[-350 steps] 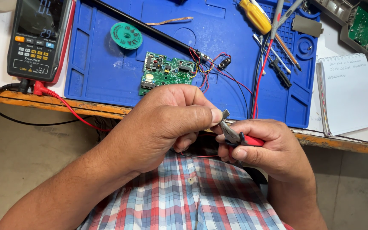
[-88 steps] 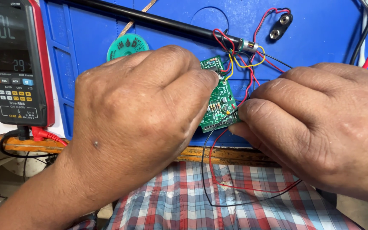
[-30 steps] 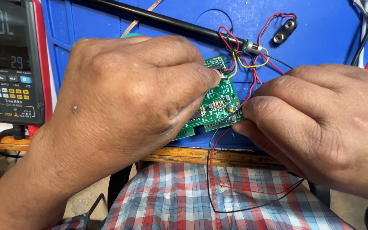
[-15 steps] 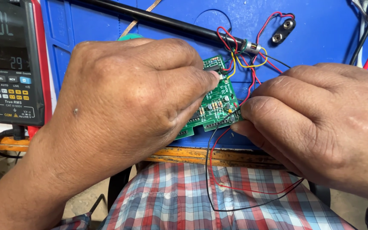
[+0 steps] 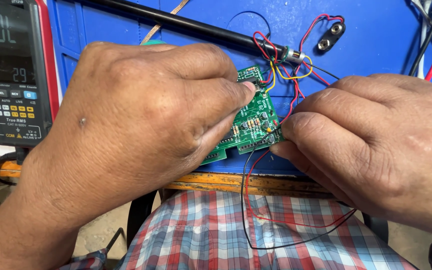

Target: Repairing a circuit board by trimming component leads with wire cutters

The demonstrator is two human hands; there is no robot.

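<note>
Pinched between both hands, a green board (image 5: 253, 122) is held tilted over the blue mat's (image 5: 376, 45) near edge; left hand (image 5: 141, 120) grips its left side, right hand (image 5: 376, 145) its lower right corner.

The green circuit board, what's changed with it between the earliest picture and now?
The circuit board lay flat on the blue mat; now both hands hold it tilted at the mat's front edge, left hand over its left side, right hand at its lower right corner. The red-handled tool has gone from the right hand. The meter remains at the left.
</note>
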